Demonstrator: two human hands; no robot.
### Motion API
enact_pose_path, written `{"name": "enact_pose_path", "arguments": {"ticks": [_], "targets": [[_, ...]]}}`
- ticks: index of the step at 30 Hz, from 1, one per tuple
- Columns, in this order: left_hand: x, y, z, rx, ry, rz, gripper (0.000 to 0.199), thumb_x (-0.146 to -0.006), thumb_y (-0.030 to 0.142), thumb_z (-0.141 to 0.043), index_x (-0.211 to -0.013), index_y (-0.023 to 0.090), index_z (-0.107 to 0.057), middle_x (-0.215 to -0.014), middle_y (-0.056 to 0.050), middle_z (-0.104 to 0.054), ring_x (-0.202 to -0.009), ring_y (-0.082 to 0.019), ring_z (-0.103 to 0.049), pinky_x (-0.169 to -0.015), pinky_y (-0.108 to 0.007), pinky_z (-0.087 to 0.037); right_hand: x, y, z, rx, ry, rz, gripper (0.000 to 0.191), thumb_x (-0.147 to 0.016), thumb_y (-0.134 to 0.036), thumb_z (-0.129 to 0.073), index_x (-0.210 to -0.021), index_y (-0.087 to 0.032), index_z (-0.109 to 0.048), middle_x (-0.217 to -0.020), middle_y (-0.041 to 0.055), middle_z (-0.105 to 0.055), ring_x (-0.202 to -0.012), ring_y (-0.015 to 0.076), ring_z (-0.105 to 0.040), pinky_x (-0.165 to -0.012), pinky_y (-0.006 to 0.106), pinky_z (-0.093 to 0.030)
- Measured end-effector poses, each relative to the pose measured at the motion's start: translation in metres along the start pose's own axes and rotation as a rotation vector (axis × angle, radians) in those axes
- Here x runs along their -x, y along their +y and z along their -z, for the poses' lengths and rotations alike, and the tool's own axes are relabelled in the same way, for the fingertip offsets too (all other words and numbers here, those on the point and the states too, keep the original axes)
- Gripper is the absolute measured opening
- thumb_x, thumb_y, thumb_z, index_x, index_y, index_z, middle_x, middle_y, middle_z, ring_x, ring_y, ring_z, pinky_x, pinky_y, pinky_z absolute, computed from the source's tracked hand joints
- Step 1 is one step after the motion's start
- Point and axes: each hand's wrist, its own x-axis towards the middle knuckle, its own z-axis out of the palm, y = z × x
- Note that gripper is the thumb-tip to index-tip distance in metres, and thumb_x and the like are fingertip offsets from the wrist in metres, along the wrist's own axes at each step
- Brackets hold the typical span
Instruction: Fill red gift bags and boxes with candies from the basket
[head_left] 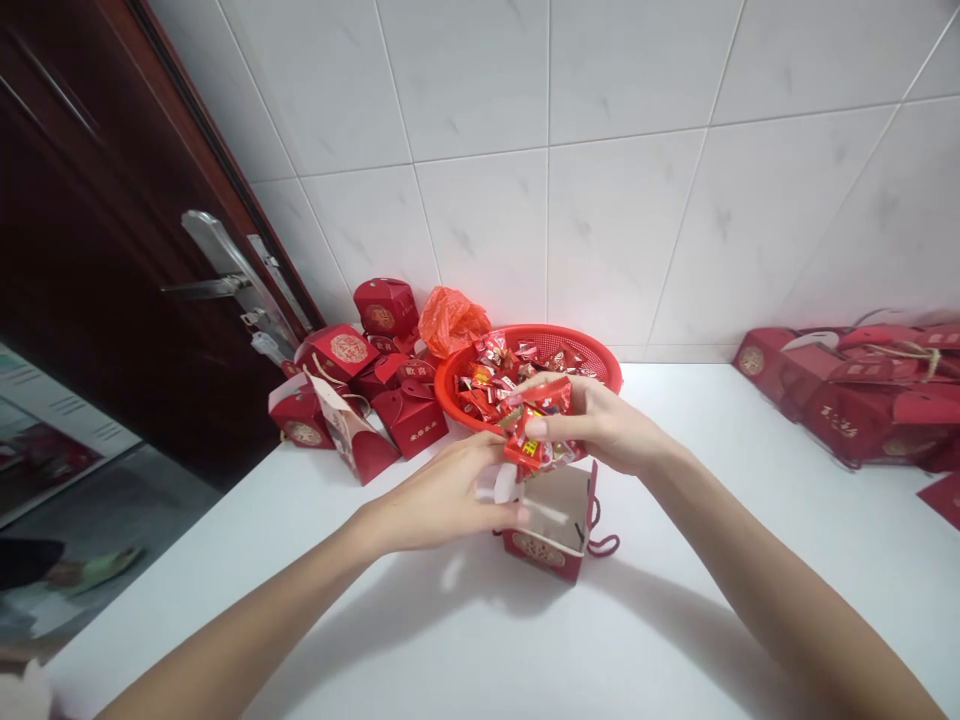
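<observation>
A red gift box (538,551) with a gold emblem and a dark red cord stands open on the white table, its pale inside facing up. My left hand (450,495) grips its left edge, thumb at the front and fingers partly hidden behind a white flap. Just above the opening, my right hand (600,425) is closed on several wrapped candies (534,445) in red and clear wrappers. Behind both hands sits a red plastic basket (609,372) full of similar candies (480,385).
Several red gift boxes (349,350) are heaped at the back left beside an orange-red plastic bag (452,320). More red boxes (847,385) lie at the right against the tiled wall (630,220). A dark door (112,200) with a metal handle is on the left.
</observation>
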Motion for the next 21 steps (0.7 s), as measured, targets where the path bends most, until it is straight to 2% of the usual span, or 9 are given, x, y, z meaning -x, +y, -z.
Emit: {"name": "enact_pose_path", "arguments": {"ticks": [4,7,11,15,21], "targets": [[0.009,-0.007,-0.005,-0.005,-0.094,0.064,0.051,-0.074,0.044,-0.077,-0.120,0.025,-0.065,-0.124,-0.006,-0.066,-0.118,-0.030,-0.059,-0.094,-0.033,-0.048,0.009,0.005,0.004,0.250,-0.065,-0.098,0.030,-0.069,-0.035,-0.083,-0.094,-0.022,-0.071,-0.074,-0.0018,-0.068,-0.061,0.0140,-0.060,-0.051,0.024,-0.044],[0.013,-0.012,-0.009,0.015,-0.092,0.056,0.056,-0.074,0.044,-0.076,-0.124,0.025,-0.062,-0.124,-0.006,-0.067,-0.117,-0.030,-0.060,-0.090,-0.032,-0.049,0.011,0.009,0.001,0.411,-0.098,-0.178,0.027,-0.068,-0.033,-0.081,-0.090,-0.021,-0.070,-0.073,-0.0015,-0.068,-0.063,0.0159,-0.061,-0.051,0.025,-0.044],[0.016,-0.010,-0.009,-0.018,-0.093,0.084,0.064,-0.072,0.049,-0.075,-0.129,0.023,-0.060,-0.132,-0.009,-0.063,-0.125,-0.034,-0.056,-0.090,-0.032,-0.049,0.010,0.014,-0.004,0.669,-0.158,-0.250,0.030,-0.070,-0.033,-0.079,-0.093,-0.019,-0.066,-0.083,0.0003,-0.068,-0.076,0.0176,-0.062,-0.057,0.025,-0.045],[0.018,-0.007,-0.008,-0.051,-0.115,0.137,0.068,-0.073,0.052,-0.074,-0.132,0.021,-0.059,-0.137,-0.011,-0.061,-0.127,-0.035,-0.055,-0.091,-0.034,-0.049,0.010,0.015,-0.007,0.774,-0.192,-0.288,0.032,-0.075,-0.037,-0.074,-0.098,-0.018,-0.061,-0.093,0.0022,-0.066,-0.083,0.0183,-0.060,-0.062,0.026,-0.044],[0.019,-0.010,-0.011,-0.079,-0.104,0.107,0.066,-0.076,0.050,-0.073,-0.133,0.022,-0.057,-0.144,-0.010,-0.056,-0.134,-0.036,-0.050,-0.092,-0.034,-0.050,0.011,0.014,-0.007,0.933,-0.162,-0.280,0.015,-0.084,-0.025,-0.059,-0.097,-0.018,-0.057,-0.091,0.0031,-0.063,-0.076,0.0170,-0.057,-0.060,0.027,-0.041]]}}
